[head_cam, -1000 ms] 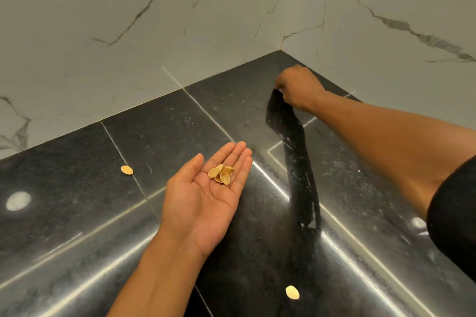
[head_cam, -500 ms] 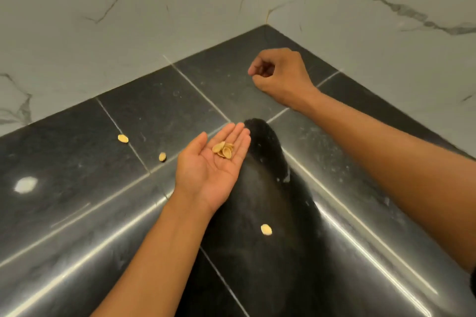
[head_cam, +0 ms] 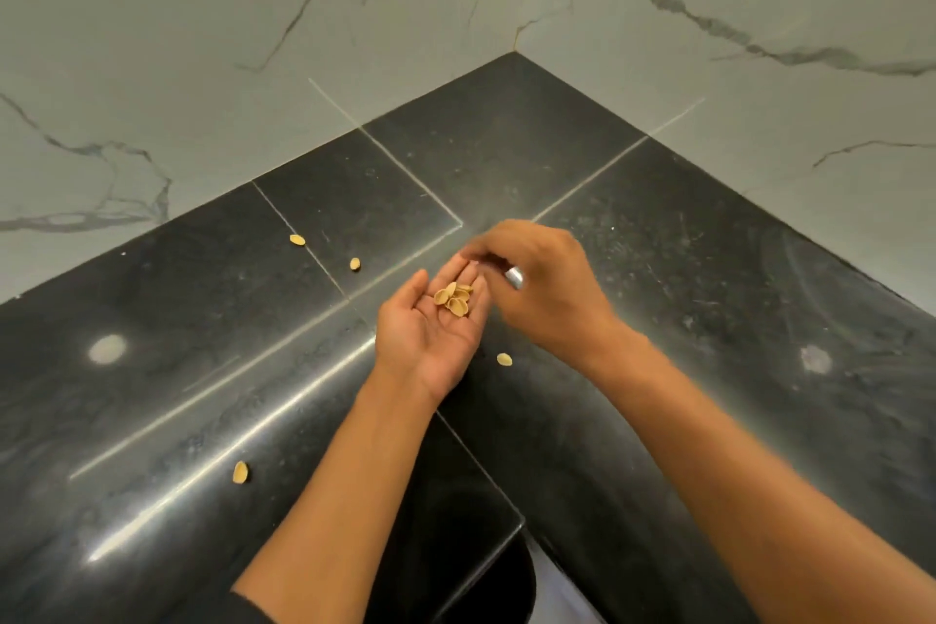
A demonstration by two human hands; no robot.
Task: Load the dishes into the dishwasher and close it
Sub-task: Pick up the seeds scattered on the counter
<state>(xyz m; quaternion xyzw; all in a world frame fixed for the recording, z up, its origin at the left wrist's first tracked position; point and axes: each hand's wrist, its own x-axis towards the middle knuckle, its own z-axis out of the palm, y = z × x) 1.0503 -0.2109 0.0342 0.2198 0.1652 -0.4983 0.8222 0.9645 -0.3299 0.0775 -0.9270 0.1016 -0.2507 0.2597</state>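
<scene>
The left hand point(head_cam: 430, 337) was held flat and palm-up over the counter's inner corner, a small heap of pistachio shells point(head_cam: 454, 300) carried on its straight fingers, as in the earlier frames. The right hand point(head_cam: 539, 286), seen half a second before curled near the back corner of the black counter point(head_cam: 709, 294), had been brought just above the left fingertips with fingers bent down; whether anything was pinched could not be told. Four loose shells were left on the counter: two point(head_cam: 297, 240) point(head_cam: 355, 263) toward the left wall, one point(head_cam: 504, 359) between the wrists, one point(head_cam: 240, 472) near the front edge; no dishwasher or dishes were shown.
</scene>
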